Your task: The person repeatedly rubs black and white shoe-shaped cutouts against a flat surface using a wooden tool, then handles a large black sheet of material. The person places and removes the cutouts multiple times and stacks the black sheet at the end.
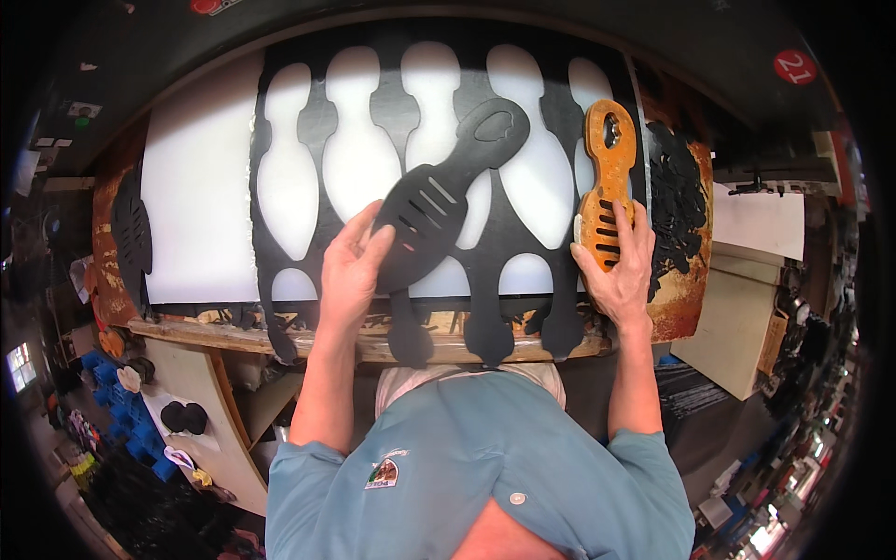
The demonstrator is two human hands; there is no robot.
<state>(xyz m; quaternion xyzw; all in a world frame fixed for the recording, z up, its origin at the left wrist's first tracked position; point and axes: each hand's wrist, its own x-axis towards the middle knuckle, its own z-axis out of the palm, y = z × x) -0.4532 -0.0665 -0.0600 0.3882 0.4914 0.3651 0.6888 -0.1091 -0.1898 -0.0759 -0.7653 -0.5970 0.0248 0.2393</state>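
My left hand (353, 266) grips the wide lower end of a black slotted cut-out piece (425, 219), thumb on top. The piece tilts up to the right, and an oval outline shows in its narrow end. My right hand (621, 266) holds an orange cutting die (611, 168) by its slotted lower part, fingers over the slots and thumb at its left edge. The die lies over the rightmost opening of a black sheet (322, 191). Several large spoon-shaped openings in that sheet show the white board (201, 205) beneath. Its narrow lower strips hang over the table's front edge.
Black slotted pieces (133, 224) are at the table's left end. Black scraps (674, 201) heap on the right. A wooden rail (373, 347) runs along the front edge. A dark machine beam (523, 11) spans the back. A pale cabinet (201, 420) stands lower left.
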